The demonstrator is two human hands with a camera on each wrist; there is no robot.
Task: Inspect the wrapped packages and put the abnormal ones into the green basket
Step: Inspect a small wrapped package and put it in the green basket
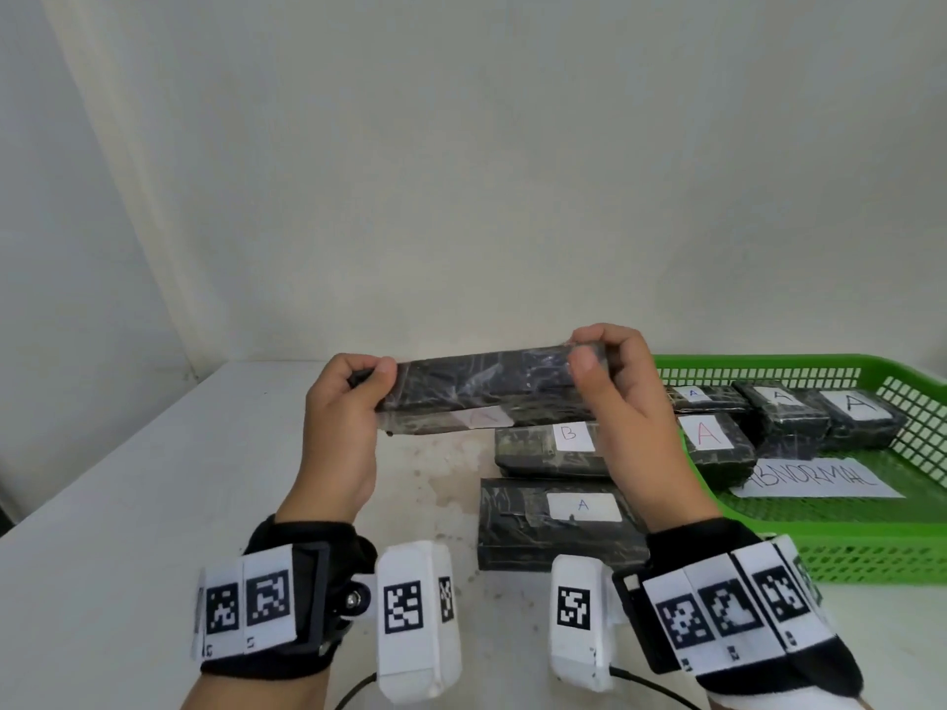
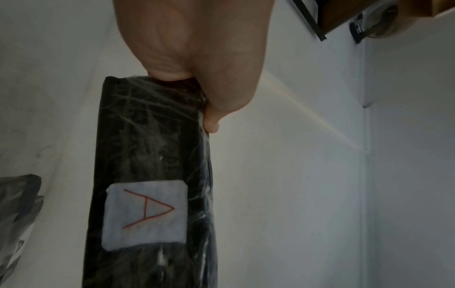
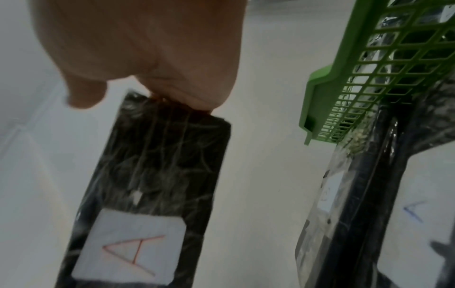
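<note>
I hold a long black wrapped package [image 1: 481, 386] level above the table, its white label with a red A [image 2: 145, 213] facing down. My left hand [image 1: 353, 392] grips its left end, thumb on top. My right hand [image 1: 602, 371] pinches the right end between thumb and fingers. Both wrist views show the same package [image 3: 152, 187] from below with the red A label [image 3: 130, 251]. The green basket [image 1: 799, 363] stands at the right and holds several black packages labelled A [image 1: 717, 443] and a sheet reading ABNORMAL [image 1: 815, 479].
Two more black packages lie on the white table under my hands: one labelled B [image 1: 548, 448] and one labelled A [image 1: 558, 525], close to the basket's left wall. The table's left half [image 1: 153, 479] is bare. A pale wall stands behind.
</note>
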